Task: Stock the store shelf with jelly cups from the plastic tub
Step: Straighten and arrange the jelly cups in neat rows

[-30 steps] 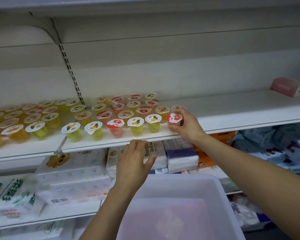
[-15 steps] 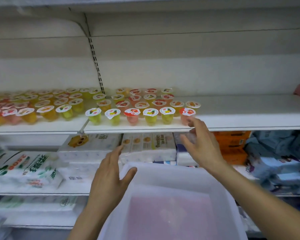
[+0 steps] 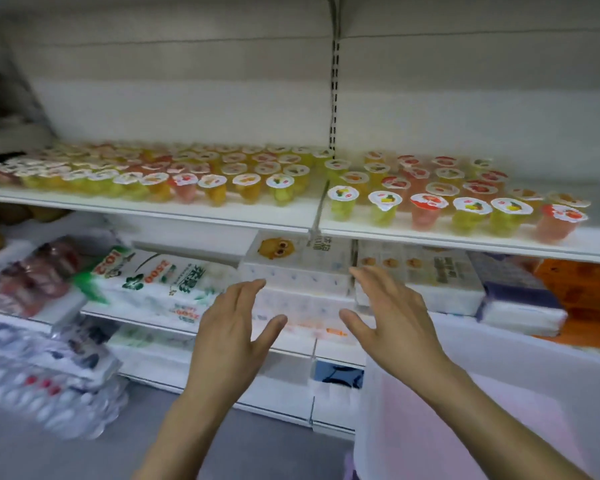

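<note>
Blurred shelf (image 3: 222, 211); tub (image 3: 499, 358) cut off; left hand (image 3: 229, 337), right hand (image 3: 392, 323) spread, empty

Jelly cups (image 3: 426, 209) on shelf (image 3: 465, 239), tissue packs (image 3: 302, 271) beneath, tub (image 3: 499, 355) front right.

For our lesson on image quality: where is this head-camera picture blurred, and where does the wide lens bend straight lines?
Head view: motion blur smears the bottled water and tissue packs at left; far cups are soft, front cups clearer; the shelf edge bows with lens distortion; lighting is flat, with soft glare on the tub rim.
</note>
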A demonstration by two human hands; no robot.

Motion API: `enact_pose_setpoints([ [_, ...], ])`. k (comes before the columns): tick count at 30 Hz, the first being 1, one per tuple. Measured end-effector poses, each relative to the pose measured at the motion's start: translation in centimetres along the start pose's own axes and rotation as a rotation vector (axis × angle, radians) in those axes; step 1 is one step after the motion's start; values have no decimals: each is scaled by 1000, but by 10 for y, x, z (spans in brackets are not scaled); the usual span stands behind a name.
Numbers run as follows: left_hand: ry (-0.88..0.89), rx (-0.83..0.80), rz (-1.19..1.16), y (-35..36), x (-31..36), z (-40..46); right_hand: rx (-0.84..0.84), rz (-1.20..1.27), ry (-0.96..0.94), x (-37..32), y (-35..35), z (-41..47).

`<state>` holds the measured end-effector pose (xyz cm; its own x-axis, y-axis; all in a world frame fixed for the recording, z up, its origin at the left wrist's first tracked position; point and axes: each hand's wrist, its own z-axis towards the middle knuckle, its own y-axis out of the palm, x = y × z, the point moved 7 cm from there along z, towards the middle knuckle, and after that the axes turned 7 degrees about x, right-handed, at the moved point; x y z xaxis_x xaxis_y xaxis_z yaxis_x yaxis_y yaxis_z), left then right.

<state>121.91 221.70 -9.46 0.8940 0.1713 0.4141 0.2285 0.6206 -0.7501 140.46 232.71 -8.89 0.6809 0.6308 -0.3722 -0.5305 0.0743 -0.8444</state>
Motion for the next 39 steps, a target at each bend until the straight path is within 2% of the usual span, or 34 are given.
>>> enact_pose_setpoints([
  [8, -59, -6, 179, -113, -200, 18, -45, 187, -45, -193, 123, 66],
  [15, -114, 54, 213, -195, -324, 57, -17, 320, -100, -310, 175, 134],
  [27, -93, 116, 80, -235, -464, 210, 108, 377, -243, -428, 223, 306],
  [33, -83, 89, 25, -248, -535, 297, 17, 306, -306, -481, 260, 406],
  [39, -100, 7, -37, -251, -601, 369, -92, 186, -331, -517, 294, 467],
])
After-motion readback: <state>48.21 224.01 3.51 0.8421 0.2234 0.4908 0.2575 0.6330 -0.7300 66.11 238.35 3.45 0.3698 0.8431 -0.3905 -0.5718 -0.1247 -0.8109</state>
